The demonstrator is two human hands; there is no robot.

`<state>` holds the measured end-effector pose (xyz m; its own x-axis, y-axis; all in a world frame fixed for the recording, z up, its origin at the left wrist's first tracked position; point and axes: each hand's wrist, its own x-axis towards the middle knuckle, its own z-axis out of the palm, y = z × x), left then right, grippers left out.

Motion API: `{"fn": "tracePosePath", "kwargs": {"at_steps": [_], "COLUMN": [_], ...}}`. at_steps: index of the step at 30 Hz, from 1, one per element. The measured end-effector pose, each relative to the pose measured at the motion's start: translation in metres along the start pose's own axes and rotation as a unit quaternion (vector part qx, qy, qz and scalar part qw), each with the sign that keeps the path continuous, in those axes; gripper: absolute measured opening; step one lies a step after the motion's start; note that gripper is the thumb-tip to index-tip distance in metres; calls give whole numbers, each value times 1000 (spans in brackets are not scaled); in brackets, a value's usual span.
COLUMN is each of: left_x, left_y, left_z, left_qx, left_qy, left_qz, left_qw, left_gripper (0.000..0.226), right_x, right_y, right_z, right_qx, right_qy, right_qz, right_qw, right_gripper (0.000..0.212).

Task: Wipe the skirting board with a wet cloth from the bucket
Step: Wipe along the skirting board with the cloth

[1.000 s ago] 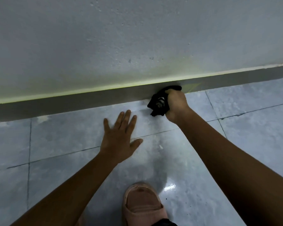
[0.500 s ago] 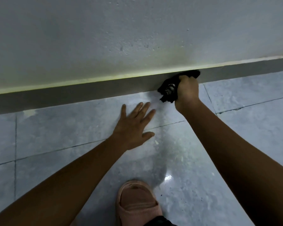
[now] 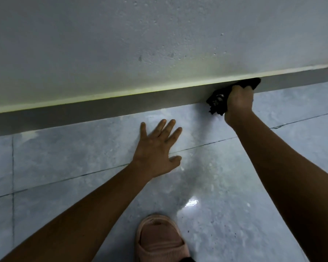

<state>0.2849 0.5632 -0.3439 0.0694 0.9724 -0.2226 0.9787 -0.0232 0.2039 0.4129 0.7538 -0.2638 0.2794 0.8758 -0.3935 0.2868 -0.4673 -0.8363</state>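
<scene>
A grey skirting board runs along the foot of the pale wall, rising slightly to the right. My right hand grips a bunched black cloth and presses it against the board at the upper right; one end of the cloth sticks out beyond my fingers along the board's top edge. My left hand lies flat on the floor tiles with fingers spread, a short way in front of the board. No bucket is in view.
The floor is glossy blue-grey tile with dark grout lines and a bright reflection near the middle. A pink slipper on my foot is at the bottom centre. The rough wall fills the upper half.
My right hand has slid the cloth rightward along the skirting board. My left hand stays flat on the tiles; the view has shifted with the motion.
</scene>
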Motion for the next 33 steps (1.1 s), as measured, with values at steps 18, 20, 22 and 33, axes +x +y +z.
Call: {"fn": "tracePosePath", "kwargs": {"at_steps": [18,20,22,33], "left_x": [2,2,1,-20], "left_y": [2,2,3,-23], "left_z": [2,0,-2,-6], "left_qx": [0,-1,0,-28], "left_qy": [-7,-9,-16,-7], "left_qz": [-12,-13,-15,-92], "left_qw": [1000,1000,1000,995], "left_gripper": [81,81,80,75], "right_x": [19,24,28,19], "right_y": [-5,-8,-11,25], "right_z": [-40,-43,-39,-37], "right_qx": [-123,-104,-103,-376], "right_qy": [-18,15,24,71], "right_qz": [-17,-56,-28,-97], "right_qw": [992,993,994,919], "right_gripper": [15,24,38,43]}}
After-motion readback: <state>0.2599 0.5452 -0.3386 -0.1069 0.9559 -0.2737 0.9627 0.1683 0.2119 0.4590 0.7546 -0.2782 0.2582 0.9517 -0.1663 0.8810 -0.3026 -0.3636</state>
